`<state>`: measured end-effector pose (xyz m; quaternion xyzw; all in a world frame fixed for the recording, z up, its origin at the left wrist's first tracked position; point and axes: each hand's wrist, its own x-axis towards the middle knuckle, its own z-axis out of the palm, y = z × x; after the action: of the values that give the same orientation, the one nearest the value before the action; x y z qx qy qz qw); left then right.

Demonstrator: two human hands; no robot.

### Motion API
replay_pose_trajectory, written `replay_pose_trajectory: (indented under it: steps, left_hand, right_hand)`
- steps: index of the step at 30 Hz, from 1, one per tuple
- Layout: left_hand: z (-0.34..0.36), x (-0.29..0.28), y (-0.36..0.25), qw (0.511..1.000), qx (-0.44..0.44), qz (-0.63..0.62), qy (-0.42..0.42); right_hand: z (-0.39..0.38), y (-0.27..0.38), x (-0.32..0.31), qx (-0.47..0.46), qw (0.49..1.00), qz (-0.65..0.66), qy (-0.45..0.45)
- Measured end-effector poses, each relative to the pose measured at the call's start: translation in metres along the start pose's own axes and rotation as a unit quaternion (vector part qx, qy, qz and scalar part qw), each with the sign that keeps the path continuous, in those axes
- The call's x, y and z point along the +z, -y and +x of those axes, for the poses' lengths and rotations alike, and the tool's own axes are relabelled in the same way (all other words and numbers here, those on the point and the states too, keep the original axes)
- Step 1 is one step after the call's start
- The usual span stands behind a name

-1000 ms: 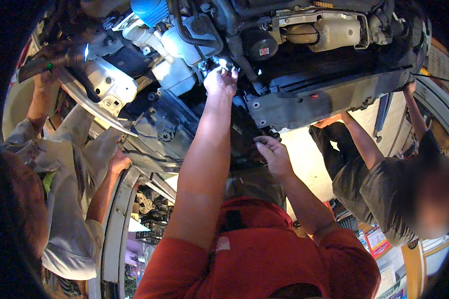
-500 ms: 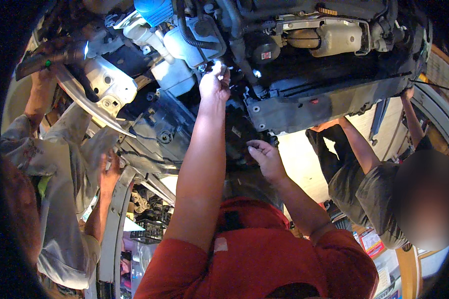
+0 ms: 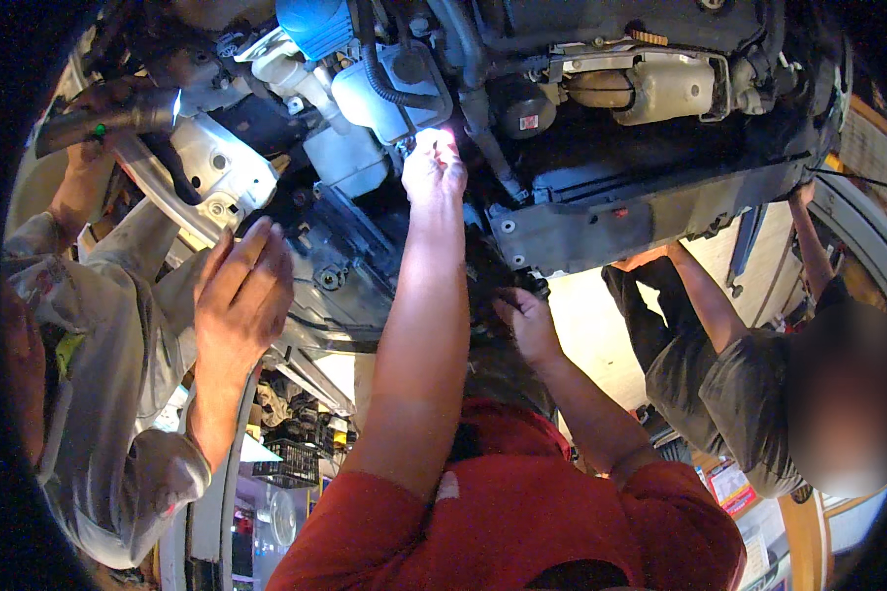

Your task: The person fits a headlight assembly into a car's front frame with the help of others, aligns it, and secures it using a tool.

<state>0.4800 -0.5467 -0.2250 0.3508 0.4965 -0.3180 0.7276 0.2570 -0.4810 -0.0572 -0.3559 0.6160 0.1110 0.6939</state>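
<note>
Neither of my own hands shows. I look up at the underside of a raised car (image 3: 641,212). A person in a red shirt (image 3: 503,512) stands right in front of me. One of their hands (image 3: 434,167) reaches up to the lit engine parts, the other hand (image 3: 527,320) grips a dark part lower down. On the left a person in grey coveralls (image 3: 99,394) holds a lit flashlight (image 3: 108,116) up and raises an open hand (image 3: 241,291) toward the underbody.
A third person in a dark grey shirt (image 3: 719,384) stands at the right with one hand (image 3: 803,192) up on the car's edge. A blue cylinder (image 3: 315,25) and hoses hang overhead. Shelves with parts (image 3: 296,453) stand low behind.
The grey-sleeved person's free hand has risen and spread open toward the underbody. The red-shirted person's upper hand stays at the engine, now brightly lit.
</note>
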Motion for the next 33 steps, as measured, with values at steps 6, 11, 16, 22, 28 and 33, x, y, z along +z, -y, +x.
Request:
replay_pose_trajectory:
  steps: [6, 11, 16, 22, 28, 33]
  left_hand:
    - [0.002, 0.026, 0.012, 0.996, 0.029, -0.076, -0.030]
    - [0.004, 0.020, 0.014, 0.999, 0.047, -0.014, -0.014]
    - [0.006, 0.011, 0.020, 0.994, 0.076, 0.072, -0.005]
    - [0.003, 0.003, 0.023, 0.987, 0.085, 0.136, -0.005]
    - [-0.048, 0.005, -0.006, 0.963, -0.030, 0.262, 0.055]
    - [-0.239, -0.027, -0.099, 0.747, 0.301, 0.552, 0.217]
  right_hand:
    - [0.001, -0.016, -0.005, 0.031, 0.998, -0.048, -0.039]
    - [0.011, -0.022, -0.006, -0.025, 0.999, -0.028, -0.027]
    - [0.004, -0.015, -0.001, -0.013, 0.999, 0.021, -0.033]
    - [0.009, -0.046, -0.011, -0.066, 0.997, -0.037, -0.035]
    - [-0.014, -0.002, -0.020, -0.030, 0.992, 0.116, -0.030]
    - [-0.012, -0.005, -0.069, -0.095, 0.959, -0.180, -0.196]
